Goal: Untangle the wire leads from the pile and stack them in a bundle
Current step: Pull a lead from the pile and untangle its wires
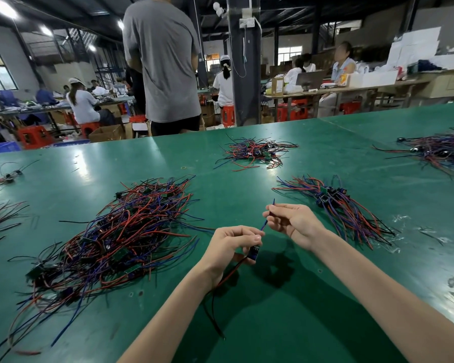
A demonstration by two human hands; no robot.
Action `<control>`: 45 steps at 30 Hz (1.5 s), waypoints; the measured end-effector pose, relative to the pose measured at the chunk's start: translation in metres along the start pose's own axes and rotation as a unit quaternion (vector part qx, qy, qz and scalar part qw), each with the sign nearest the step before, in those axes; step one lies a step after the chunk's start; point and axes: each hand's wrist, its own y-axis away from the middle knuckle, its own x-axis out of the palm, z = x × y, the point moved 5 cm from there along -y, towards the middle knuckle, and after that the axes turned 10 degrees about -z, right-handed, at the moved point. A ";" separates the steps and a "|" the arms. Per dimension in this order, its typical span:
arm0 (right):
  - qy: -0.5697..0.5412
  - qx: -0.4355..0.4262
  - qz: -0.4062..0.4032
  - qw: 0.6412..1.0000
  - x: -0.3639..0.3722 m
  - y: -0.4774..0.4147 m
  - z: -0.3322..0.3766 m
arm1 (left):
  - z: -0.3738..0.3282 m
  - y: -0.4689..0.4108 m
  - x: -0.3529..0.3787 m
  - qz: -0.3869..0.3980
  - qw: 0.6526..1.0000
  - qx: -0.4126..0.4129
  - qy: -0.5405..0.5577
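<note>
Wire lead [263, 226], light and limp, sits just right of the pile [121, 231]. The left hand [231, 244] grips its small stiff module [254, 252], and the right hand [296, 222] pinches it further up. The module looks like the surest hold.

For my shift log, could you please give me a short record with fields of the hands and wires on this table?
left hand: grips a wire lead by its small dark part
right hand: pinches the blue wire of that lead
red and black wires: hang below the left hand
tangled pile: on the table, left of the hands
bundle: on the table, right of the hands
</note>
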 end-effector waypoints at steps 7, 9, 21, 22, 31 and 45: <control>-0.022 0.028 0.003 0.999 -0.003 -0.001 0.000 | 0.005 -0.002 0.001 0.011 1.000 -0.015 -0.005; 0.004 0.002 -0.008 1.000 -0.004 -0.001 0.002 | 0.005 -0.002 0.000 0.008 1.000 -0.014 -0.005; -0.010 -0.051 -0.083 0.995 -0.014 -0.002 0.018 | 0.006 -0.009 -0.010 -0.092 0.996 -0.023 -0.001; -0.024 -0.040 -0.074 0.996 -0.012 -0.002 0.017 | 0.008 -0.009 -0.010 -0.091 0.995 -0.033 -0.006; -0.108 0.060 0.027 0.992 0.005 0.006 0.012 | 0.018 -0.008 -0.005 -0.060 0.991 -0.098 -0.070; -0.040 -0.014 -0.025 0.999 0.001 0.008 0.015 | 0.020 -0.010 -0.008 -0.080 0.988 -0.102 -0.088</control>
